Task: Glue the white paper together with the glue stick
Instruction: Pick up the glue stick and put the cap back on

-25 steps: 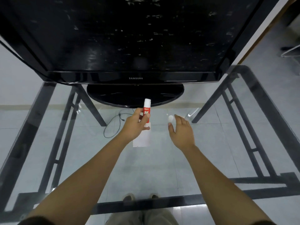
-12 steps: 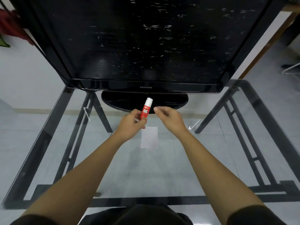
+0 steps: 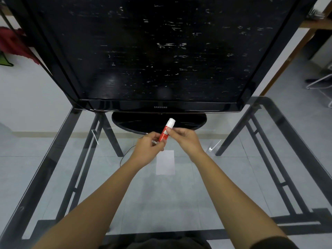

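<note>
In the middle of the frame, two bare hands hold one glue stick (image 3: 166, 131) up above a glass table (image 3: 179, 203). The glue stick is a small round tube. Its body is red with white letters, and its top end is white and round. It leans a little, with the white end pointing up and to the right.

The left hand (image 3: 149, 147) is curled around the bottom of the red tube, with its fingers pressed against it. The right hand (image 3: 186, 139) pinches the tube near the middle of its red part with the thumb and fingertips.

Just below the hands, a bit lower than the middle of the frame, one piece of white paper (image 3: 165, 162) lies flat on the table. It is a plain rectangle, taller than it is wide, and it looks thin and smooth. The hands and the glue stick are not touching it.

The table top is clear and shiny, so the grey tiled floor shows through it. Dark metal bars run along the edges and make the legs under the glass.

One big black TV (image 3: 161, 51) fills the top half of the frame. Its screen is dark and glossy with many little white marks on it. It stands on one shiny black oval base (image 3: 136, 121) on the table, right behind the hands.

At the far upper left there is some red cloth (image 3: 16, 44).
</note>
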`<action>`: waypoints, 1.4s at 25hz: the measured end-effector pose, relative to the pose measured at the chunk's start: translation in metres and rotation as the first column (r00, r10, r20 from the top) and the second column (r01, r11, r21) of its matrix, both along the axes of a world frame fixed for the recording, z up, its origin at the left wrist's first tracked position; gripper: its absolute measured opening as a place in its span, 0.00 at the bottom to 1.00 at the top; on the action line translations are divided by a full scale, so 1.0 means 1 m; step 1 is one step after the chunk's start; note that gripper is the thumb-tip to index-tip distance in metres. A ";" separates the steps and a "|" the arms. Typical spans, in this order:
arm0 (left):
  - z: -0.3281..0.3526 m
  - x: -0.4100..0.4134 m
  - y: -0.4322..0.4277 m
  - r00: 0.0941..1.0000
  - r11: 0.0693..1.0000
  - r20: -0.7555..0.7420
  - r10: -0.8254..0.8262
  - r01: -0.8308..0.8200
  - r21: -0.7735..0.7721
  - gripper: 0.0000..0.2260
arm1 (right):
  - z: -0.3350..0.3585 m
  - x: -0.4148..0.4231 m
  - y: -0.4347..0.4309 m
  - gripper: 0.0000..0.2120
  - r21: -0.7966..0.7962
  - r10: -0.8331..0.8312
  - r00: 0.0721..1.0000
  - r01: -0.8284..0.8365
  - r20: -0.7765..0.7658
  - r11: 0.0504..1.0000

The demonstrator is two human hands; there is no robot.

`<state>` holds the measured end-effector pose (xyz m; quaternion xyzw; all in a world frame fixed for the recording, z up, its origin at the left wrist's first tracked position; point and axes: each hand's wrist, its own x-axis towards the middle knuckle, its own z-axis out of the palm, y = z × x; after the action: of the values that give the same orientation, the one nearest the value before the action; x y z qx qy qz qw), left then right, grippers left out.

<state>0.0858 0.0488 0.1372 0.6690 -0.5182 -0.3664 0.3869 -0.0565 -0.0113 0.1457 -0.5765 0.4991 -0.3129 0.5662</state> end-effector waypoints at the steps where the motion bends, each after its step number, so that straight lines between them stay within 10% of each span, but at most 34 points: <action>1: 0.001 0.000 -0.001 1.000 1.000 0.003 -0.002 0.002 -0.010 0.11 | 0.001 0.000 -0.002 0.14 0.001 -0.008 1.000 0.008 0.015 1.000; 25: -0.023 0.001 -0.006 0.989 0.950 -0.121 0.081 -0.114 -0.291 0.06 | 0.000 0.026 -0.009 0.12 -0.005 -0.162 0.971 0.166 0.177 0.986; 28: -0.019 0.004 -0.010 0.813 0.997 -0.582 0.024 -0.066 -0.051 0.13 | 0.001 0.023 -0.010 0.12 0.003 -0.141 0.973 0.143 0.182 0.990; 31: -0.007 0.013 -0.014 0.357 0.960 -0.914 0.191 0.124 0.249 0.17 | 0.000 0.020 -0.008 0.09 0.024 -0.121 0.970 0.119 0.211 0.993; 35: -0.001 0.013 -0.016 0.400 0.943 -0.877 0.265 0.082 0.322 0.17 | -0.002 0.020 -0.004 0.13 0.046 -0.160 0.960 0.154 0.230 0.987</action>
<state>0.0988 0.0323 0.1357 0.4402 -0.1193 -0.7265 0.5140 -0.0362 -0.0154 0.1434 -0.4864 0.4777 -0.4154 0.6023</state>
